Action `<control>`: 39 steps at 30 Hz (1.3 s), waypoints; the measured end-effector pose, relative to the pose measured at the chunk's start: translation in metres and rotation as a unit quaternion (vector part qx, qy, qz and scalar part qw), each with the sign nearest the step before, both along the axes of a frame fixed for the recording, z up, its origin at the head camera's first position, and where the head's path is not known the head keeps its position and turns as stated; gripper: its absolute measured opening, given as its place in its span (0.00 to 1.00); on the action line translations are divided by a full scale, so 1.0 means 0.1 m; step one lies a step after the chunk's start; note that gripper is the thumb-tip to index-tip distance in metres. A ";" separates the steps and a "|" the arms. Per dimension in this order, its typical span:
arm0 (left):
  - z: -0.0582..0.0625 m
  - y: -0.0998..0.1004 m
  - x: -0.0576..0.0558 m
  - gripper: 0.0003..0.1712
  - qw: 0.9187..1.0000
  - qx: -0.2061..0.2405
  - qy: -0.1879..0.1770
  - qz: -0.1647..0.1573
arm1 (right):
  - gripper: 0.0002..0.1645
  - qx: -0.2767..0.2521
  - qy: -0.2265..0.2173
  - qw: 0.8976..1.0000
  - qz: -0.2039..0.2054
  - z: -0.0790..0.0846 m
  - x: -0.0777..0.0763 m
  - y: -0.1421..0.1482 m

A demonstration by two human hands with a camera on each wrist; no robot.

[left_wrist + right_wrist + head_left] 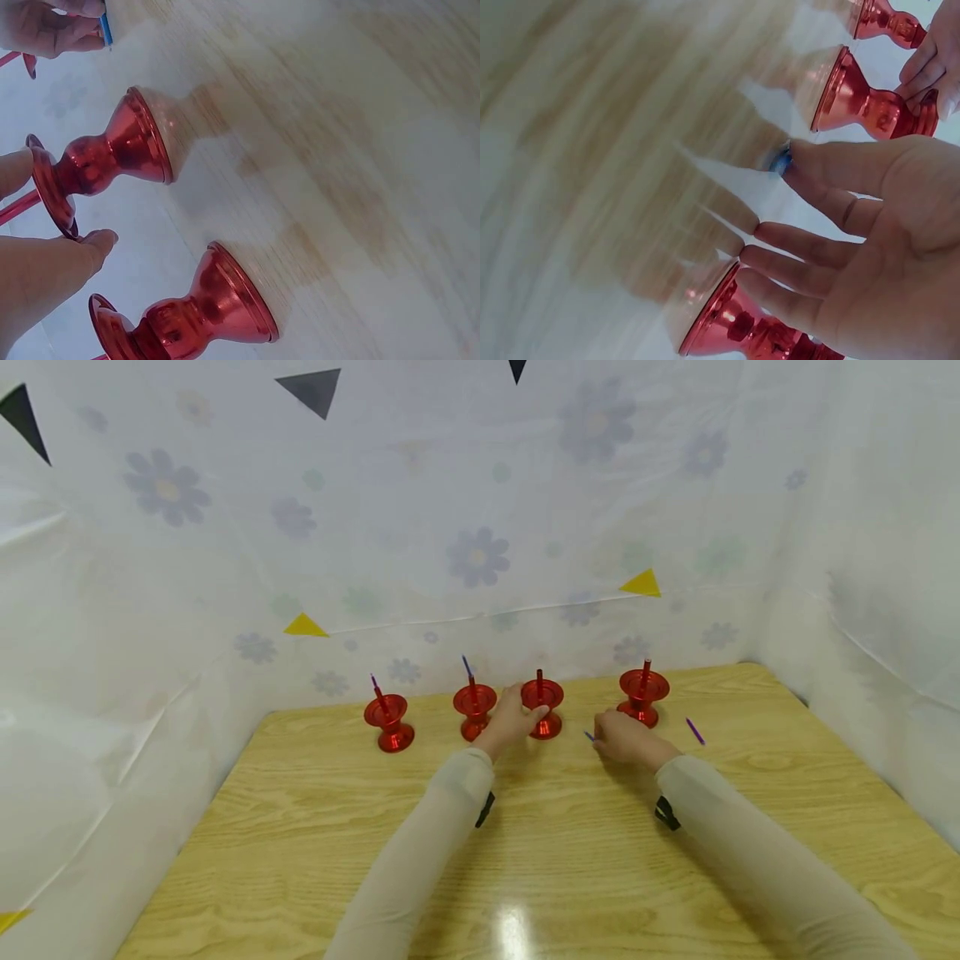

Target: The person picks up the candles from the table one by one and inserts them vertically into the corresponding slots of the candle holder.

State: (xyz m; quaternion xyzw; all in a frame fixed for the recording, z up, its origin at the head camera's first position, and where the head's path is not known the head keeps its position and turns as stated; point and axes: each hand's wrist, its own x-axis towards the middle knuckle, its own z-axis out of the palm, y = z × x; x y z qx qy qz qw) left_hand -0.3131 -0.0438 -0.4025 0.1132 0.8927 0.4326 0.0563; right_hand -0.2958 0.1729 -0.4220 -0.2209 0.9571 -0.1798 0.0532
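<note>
Two purple sticks [695,732] show in head view only; left hand [512,725] grips holder [94,163], right hand [628,738] blue stick [106,28].

Table [285,852] has a yellowish wood-grain top; a bright light reflection [513,931] shows toward its near side. White sheeting [405,468] rises beyond far, left and right edges, printed with pale flowers [167,489]. Yellow triangles [642,583] sit above far edge, dark triangles [317,392] higher.
</note>
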 end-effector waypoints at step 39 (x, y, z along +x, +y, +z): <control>0.02 0.02 -0.02 0.32 0.999 -0.034 0.029 -0.007 | 0.11 -0.210 0.064 0.968 -0.122 0.46 -0.18 -0.20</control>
